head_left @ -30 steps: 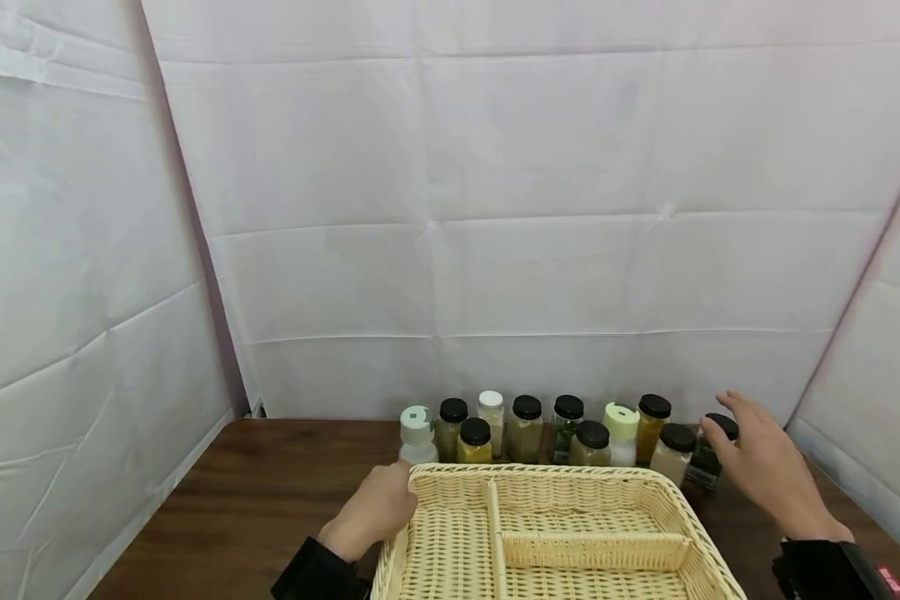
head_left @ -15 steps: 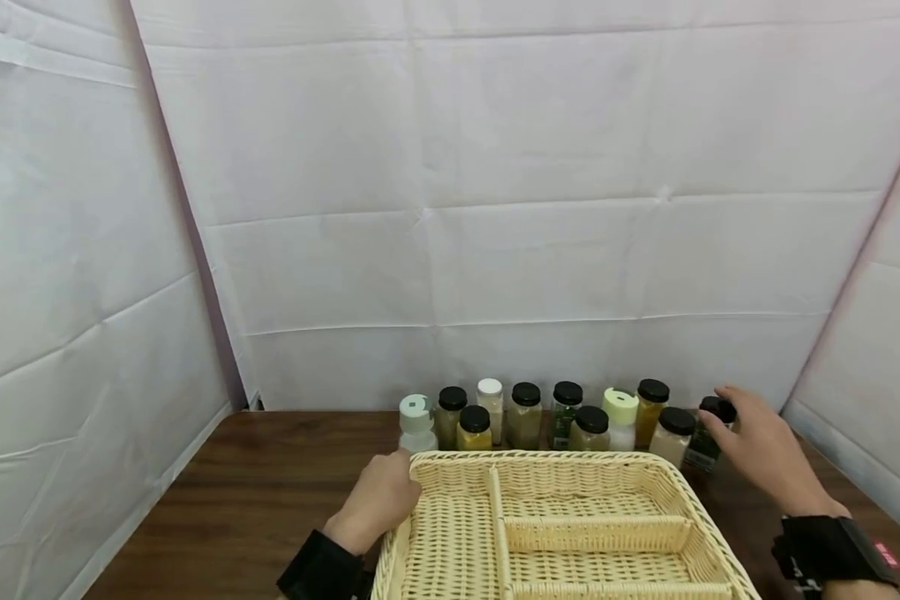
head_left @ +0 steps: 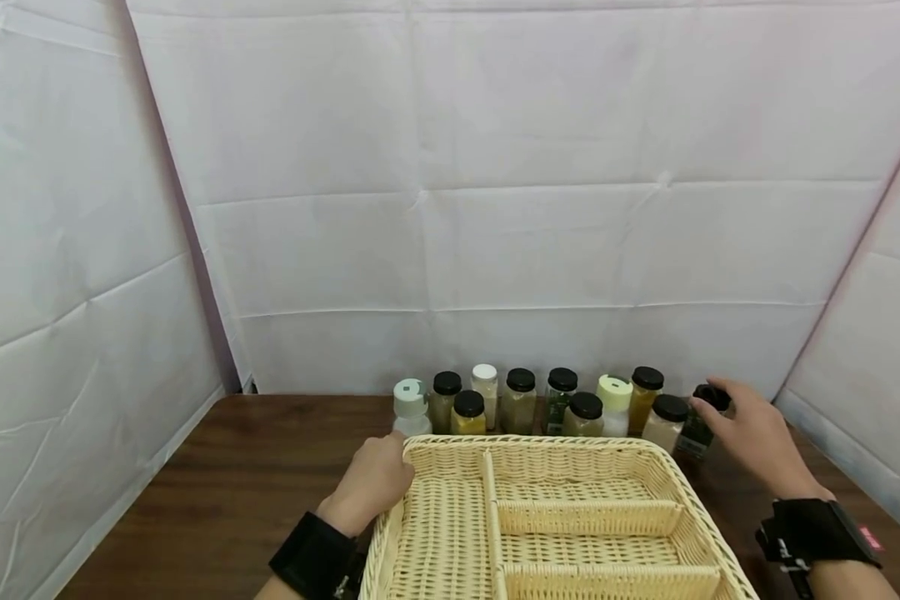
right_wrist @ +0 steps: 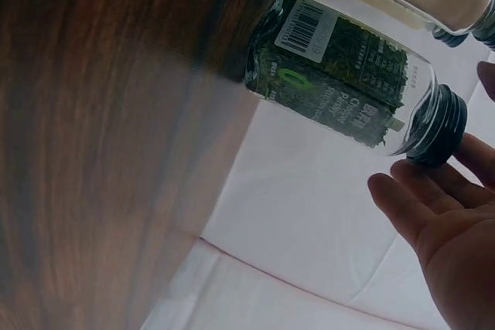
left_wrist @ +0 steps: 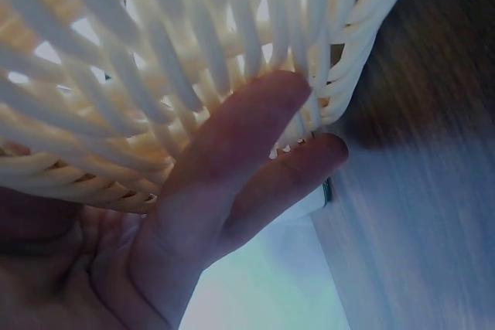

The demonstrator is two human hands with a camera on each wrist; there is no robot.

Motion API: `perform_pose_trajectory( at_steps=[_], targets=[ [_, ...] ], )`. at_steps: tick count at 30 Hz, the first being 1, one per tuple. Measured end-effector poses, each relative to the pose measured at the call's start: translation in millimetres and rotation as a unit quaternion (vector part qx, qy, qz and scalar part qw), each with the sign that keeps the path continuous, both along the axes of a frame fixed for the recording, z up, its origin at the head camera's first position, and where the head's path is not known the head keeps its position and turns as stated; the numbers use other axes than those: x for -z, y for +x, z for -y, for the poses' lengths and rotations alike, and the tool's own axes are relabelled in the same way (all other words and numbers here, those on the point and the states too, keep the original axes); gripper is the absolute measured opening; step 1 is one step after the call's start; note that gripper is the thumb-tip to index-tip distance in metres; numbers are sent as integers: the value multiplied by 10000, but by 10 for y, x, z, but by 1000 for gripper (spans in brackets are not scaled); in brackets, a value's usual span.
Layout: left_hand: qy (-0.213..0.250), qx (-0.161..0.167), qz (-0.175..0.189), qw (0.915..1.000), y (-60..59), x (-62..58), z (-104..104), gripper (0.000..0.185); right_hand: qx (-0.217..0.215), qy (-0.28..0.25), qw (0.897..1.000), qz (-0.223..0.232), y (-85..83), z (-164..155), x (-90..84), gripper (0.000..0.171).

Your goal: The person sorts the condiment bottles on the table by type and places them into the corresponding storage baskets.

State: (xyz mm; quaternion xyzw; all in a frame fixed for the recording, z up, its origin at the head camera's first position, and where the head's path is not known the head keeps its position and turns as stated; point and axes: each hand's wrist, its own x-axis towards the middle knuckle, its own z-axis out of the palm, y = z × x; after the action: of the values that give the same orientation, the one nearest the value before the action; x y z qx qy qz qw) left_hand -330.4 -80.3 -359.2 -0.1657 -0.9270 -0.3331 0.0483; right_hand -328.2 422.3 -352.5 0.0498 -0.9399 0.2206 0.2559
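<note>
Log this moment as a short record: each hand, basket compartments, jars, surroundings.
Left hand: grips the far left corner of the wicker basket
Right hand: fingers at the black cap of the parsley jar; no firm grip evident
Compartments: four in view
Spice jars: eleven, upright beyond the basket, eight black-capped
Surface: dark wood table
Backdrop: creased white cloth

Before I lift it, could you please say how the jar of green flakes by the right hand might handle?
The jar looks clear and smooth-walled, so likely rigid and perhaps slippery. Its green flakes suggest it may be light for its size. Taller than wide, it could tip if the right hand nudges it.
</note>
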Motion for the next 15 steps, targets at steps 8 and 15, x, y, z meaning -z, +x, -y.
perform_pose_trajectory(
  at_steps=[8, 15],
  targets=[
    [-121, -112, -33, 9999, 20, -25, -7, 17, -281, 98, 9991, -297, -57, -19, 44, 54],
    [-100, -95, 15, 9999, 10, -19, 6, 17, -33, -24, 9995, -309, -61, -7, 91, 56]
  ],
)
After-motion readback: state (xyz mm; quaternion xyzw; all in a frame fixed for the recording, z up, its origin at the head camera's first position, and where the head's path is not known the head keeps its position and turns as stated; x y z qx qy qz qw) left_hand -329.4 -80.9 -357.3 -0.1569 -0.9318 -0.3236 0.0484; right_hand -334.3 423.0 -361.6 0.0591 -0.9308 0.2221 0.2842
